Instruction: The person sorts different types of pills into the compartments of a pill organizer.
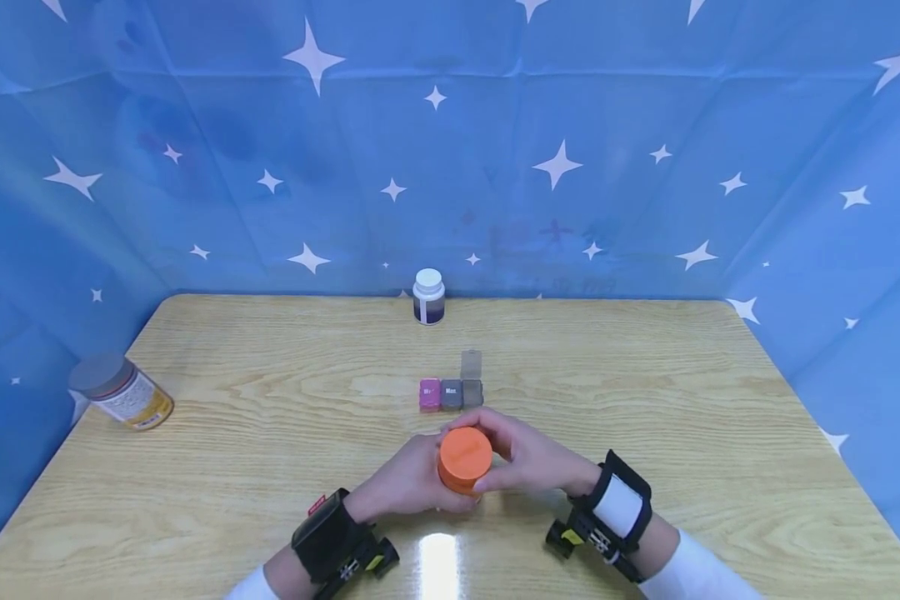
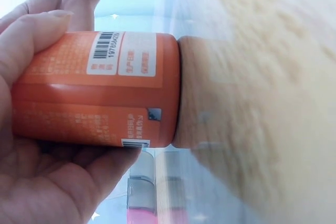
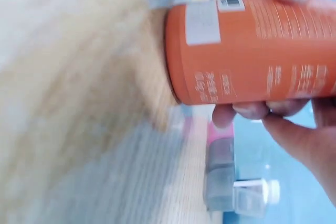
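An orange pill bottle (image 1: 466, 454) with an orange lid stands upright at the near middle of the table, its base at the wooden surface. From the left side, my left hand (image 1: 418, 477) grips its body; printed label panels and a barcode show in the left wrist view. My right hand (image 1: 531, 454) holds the bottle from the opposite side, with fingers and thumb curled round its upper part at the lid. Just beyond the hands sits a small pill organizer: a pink box (image 1: 430, 395), a dark grey box (image 1: 452, 394) and a grey box (image 1: 472, 392) with its lid raised.
A white-capped bottle (image 1: 429, 297) with a dark label stands at the table's back edge. On the left edge, a larger jar (image 1: 123, 392) with a grey lid and yellow label appears tilted. A blue star-patterned cloth (image 1: 480, 167) hangs behind the wooden table (image 1: 645, 375) and along both sides.
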`<state>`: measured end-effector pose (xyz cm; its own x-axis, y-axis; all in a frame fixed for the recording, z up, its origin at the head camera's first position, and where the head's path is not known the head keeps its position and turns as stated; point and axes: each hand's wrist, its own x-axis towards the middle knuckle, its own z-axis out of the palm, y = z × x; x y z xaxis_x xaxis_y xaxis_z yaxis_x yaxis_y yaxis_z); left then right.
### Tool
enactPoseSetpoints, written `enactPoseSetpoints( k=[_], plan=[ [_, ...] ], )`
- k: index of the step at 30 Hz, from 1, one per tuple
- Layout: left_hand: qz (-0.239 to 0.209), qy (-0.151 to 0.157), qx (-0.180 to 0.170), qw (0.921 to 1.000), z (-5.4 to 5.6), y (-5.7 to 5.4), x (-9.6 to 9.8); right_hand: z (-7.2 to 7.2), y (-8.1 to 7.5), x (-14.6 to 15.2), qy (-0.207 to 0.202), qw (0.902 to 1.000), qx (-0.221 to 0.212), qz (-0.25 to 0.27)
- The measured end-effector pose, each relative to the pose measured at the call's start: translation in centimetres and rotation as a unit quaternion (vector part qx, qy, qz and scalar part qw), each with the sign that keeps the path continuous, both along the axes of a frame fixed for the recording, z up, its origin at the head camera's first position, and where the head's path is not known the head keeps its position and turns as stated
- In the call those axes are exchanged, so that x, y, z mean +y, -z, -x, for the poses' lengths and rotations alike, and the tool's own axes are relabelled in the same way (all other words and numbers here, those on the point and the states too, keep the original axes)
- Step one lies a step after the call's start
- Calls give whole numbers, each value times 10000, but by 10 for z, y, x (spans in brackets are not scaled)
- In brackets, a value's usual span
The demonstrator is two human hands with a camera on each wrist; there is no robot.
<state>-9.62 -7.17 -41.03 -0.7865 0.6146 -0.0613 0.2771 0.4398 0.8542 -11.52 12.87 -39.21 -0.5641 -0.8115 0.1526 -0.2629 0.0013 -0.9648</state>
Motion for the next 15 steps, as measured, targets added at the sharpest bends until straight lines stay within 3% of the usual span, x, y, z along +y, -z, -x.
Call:
enactPoseSetpoints(
  k=[5, 9, 12, 13, 15],
  plan=[
    [-17, 47, -148, 9999, 1, 0, 0, 8, -1, 2, -361, 9981, -392, 308],
    [-57, 63, -189, 9998, 2, 0, 0, 7, -11, 10, 72, 9977, -622, 253],
    [-112, 58, -101, 9999, 2, 0, 1, 1, -26, 24, 799, 9958, -201, -397],
    [-110, 54, -34, 9999, 2, 1, 1, -1, -31, 30, 1066, 9911, 62, -799],
    [-94, 39, 104, 9999, 2, 1, 2, -6, -42, 43, 1464, 9705, 697, -1784]
  ],
)
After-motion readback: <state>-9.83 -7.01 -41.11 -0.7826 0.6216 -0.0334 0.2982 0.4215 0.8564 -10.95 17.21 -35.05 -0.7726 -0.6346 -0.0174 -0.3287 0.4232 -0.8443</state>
